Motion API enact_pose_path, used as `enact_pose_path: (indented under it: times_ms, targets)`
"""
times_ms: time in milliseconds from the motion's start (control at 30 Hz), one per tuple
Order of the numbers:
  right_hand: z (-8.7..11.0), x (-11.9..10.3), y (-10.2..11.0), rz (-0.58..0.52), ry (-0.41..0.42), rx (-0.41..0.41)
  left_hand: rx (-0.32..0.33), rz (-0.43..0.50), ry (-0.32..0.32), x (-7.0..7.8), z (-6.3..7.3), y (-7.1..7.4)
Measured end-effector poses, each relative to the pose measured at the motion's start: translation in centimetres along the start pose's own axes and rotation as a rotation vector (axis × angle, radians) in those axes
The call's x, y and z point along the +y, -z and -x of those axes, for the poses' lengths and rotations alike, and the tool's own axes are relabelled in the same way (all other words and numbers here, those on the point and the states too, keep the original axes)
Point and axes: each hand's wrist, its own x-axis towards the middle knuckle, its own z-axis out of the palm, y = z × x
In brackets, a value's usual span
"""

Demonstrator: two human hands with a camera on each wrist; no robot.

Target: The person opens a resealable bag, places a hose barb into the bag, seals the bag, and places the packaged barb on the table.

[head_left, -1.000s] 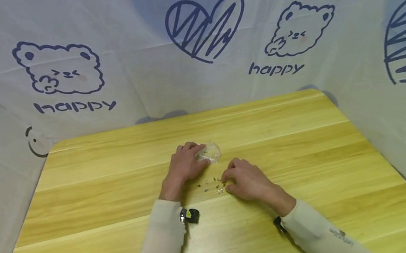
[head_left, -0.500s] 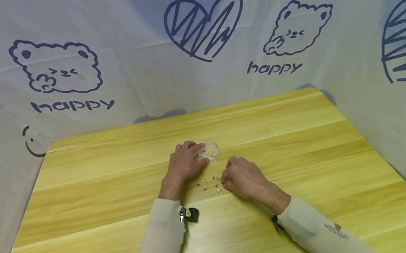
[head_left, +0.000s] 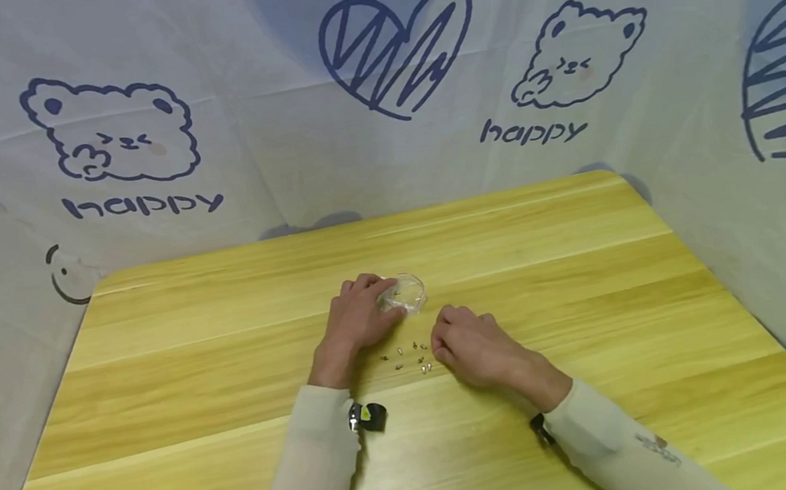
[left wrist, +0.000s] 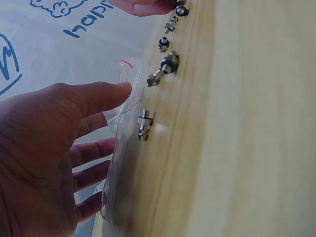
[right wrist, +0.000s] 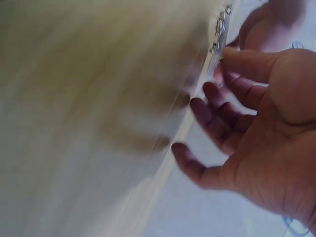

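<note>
My left hand [head_left: 359, 313] holds a clear plastic zip bag [head_left: 410, 292] on the table, thumb at its mouth, which has a red line in the left wrist view. Something small shows inside the bag. In front of it lie several small silvery metal fittings [head_left: 421, 361], some with a hex collar, like the fitting [left wrist: 144, 123] nearest the bag. Right of them is my right hand [head_left: 473, 346], thumb and index finger pinched together. A dark bit of a metal fitting [right wrist: 220, 60] shows at those fingertips, mostly hidden; the other fingers are loosely bent.
The wood-grain table [head_left: 210, 298] reaches far out on all sides of the hands. White cloth [head_left: 258, 147] with blue drawings hangs behind it and at both sides. Dark wrist bands [head_left: 369, 417] sit at the sleeve cuffs.
The right thumb and index finger have come together on the fitting nearest them, and it is gone from its spot. The right hand has shifted slightly right. The left hand stays on the bag.
</note>
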Motion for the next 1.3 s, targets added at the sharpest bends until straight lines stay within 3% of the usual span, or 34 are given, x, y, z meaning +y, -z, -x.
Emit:
enact_pose_path:
  times_ms: [200,500,700,967,1300]
  targets:
    - [-0.9,1.3,0.9,-0.196,0.028,0.058,0.006,-0.002,-0.002,0.0,0.0,0.3]
    - [-3.6,3.4,1.6,-0.357,0.004,0.123,0.002,0.000,0.007,-0.2,0.0,0.0]
    - [-5.4,4.0,1.7,-0.377,-0.033,0.142,-0.003,0.019,0.021,0.0,0.3,-0.2]
    - [-7.3,3.8,1.2,-0.395,-0.091,0.109,-0.016,0.037,0.029,0.3,0.6,-0.4]
    - [-8.6,3.2,1.3,-0.423,-0.149,0.072,0.006,0.020,0.021,0.2,0.4,0.0]
